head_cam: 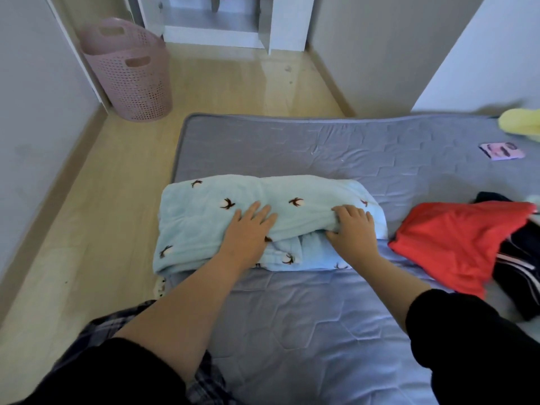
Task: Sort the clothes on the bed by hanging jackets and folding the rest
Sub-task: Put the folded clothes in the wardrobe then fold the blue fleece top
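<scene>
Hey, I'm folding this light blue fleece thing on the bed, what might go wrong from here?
The light blue fleece garment with the flower print overhangs the left edge of the grey quilted mattress; a tug might slide it onto the floor.
Your right hand grips a bunched fold while your left hand presses flat; the thick fabric may crease unevenly or spring open when released.
The red garment lies close by and could get dragged along.

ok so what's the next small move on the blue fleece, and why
Probably the right hand should carry the bunched layer it grips over toward the left hand, which lies flat, pinning the blue fleece at its middle. The near edge looks rumpled, not a neat fold yet.
</scene>
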The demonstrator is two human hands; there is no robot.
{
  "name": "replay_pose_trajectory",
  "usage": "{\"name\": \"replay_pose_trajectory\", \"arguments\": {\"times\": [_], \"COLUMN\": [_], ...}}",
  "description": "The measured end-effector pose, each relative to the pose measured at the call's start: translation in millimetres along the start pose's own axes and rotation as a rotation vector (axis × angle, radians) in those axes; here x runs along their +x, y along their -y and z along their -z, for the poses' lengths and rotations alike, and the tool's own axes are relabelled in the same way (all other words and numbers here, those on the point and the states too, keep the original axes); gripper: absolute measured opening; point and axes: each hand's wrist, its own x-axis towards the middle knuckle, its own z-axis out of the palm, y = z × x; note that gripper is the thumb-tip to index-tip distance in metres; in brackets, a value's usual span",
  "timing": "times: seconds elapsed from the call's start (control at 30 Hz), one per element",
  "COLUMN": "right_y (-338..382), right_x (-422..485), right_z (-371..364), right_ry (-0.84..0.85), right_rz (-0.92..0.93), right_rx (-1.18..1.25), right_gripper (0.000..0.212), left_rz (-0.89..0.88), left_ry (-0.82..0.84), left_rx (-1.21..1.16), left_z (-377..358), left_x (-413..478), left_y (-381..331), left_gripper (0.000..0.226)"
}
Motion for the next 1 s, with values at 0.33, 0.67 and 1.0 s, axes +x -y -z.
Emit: {"name": "replay_pose_trajectory", "arguments": {"times": [0.33,0.67,1.0], "right_y": [32.5,-30.6,-62.1], "right_x": [-1.3,14.6,-23.9], "right_z": [-0.6,31.3,-0.5], "right_ry": [-0.034,-0.020,0.426], "right_rz": [0.307,-0.128,0.080], "right_rx": [0.135,-0.099,-0.349], "right_gripper": [0.047,0.023,0.028], "left_rz": [0.233,0.181,-0.185], "left_ry": [-0.159,-0.143,-0.132], "left_rx": [-0.696,-0.726,-0.078], "left_z": [21.3,20.2,25.2], "left_x": [-7.1,-21.6,-19.2], "left_y": [2.7,15.0,18.0], "left_gripper": [0.043,0.045,0.012]}}
